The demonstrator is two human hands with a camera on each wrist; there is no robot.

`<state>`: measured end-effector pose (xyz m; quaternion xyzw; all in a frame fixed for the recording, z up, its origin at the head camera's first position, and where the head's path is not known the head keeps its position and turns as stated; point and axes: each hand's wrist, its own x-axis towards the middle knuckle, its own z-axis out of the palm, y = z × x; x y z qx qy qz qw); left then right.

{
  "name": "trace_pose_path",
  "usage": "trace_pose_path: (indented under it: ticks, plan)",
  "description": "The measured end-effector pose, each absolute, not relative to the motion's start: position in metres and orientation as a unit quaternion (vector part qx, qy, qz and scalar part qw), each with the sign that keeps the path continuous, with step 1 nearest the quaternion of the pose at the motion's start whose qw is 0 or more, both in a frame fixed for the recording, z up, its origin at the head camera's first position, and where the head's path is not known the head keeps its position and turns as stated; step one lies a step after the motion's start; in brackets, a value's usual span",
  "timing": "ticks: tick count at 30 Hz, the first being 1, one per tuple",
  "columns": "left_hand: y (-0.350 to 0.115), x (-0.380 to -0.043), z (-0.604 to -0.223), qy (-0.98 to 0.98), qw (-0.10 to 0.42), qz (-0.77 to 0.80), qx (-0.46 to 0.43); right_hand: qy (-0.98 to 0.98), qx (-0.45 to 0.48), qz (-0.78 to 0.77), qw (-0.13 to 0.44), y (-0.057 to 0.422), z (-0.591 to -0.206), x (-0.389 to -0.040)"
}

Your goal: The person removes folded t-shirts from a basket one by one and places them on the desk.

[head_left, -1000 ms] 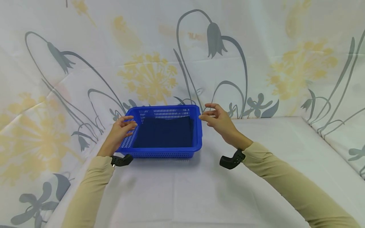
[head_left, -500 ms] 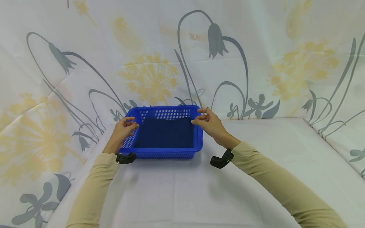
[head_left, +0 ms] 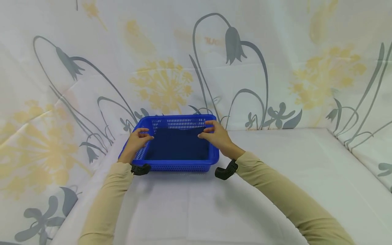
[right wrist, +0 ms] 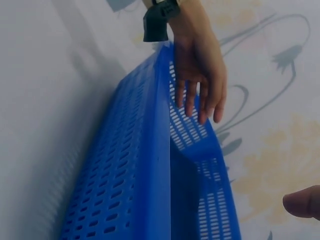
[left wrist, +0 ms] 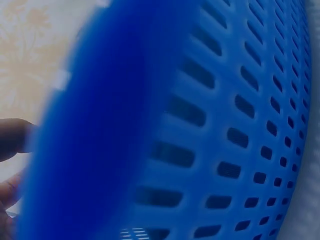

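A blue plastic basket [head_left: 180, 163] with slotted walls stands on the white cloth. Inside it lies a flat dark navy piece [head_left: 177, 144], which looks like folded cloth and spreads over most of the bottom. My left hand [head_left: 136, 143] hovers over the basket's left end, fingers loosely bent and nothing between them. Over the right end is my right hand [head_left: 218, 137], its thumb and fingers apart and holding nothing. In the right wrist view the left hand [right wrist: 200, 75] hangs with its fingers pointing down above the basket's far end. The basket's wall [left wrist: 225, 125] fills most of the left wrist view.
White cloth [head_left: 275, 163] covers the table. Behind it rises a curtain [head_left: 159, 41] with grey and yellow flower prints. Both wrists carry black camera mounts, the left one [head_left: 141, 169] and the right one [head_left: 226, 171] near the basket's front side.
My right hand has moved left, from beside the basket's right rim to over its inside. My left hand has shifted slightly right. The basket and the dark piece stay in place.
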<state>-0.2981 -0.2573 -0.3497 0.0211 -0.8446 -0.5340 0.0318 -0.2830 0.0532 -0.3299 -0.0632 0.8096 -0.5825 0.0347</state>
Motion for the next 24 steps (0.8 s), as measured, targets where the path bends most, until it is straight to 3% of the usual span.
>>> trace_pose_path:
  ticks: [17,24]
  plan:
    - [-0.255,-0.301,-0.358,-0.853,0.007,-0.516,0.081,0.848,-0.046,-0.525,0.049,0.028,-0.346,-0.29]
    - [-0.258,-0.304,-0.362,-0.862,-0.035,-0.497,0.093,0.863,-0.05,-0.499,0.058,0.024,-0.348,-0.296]
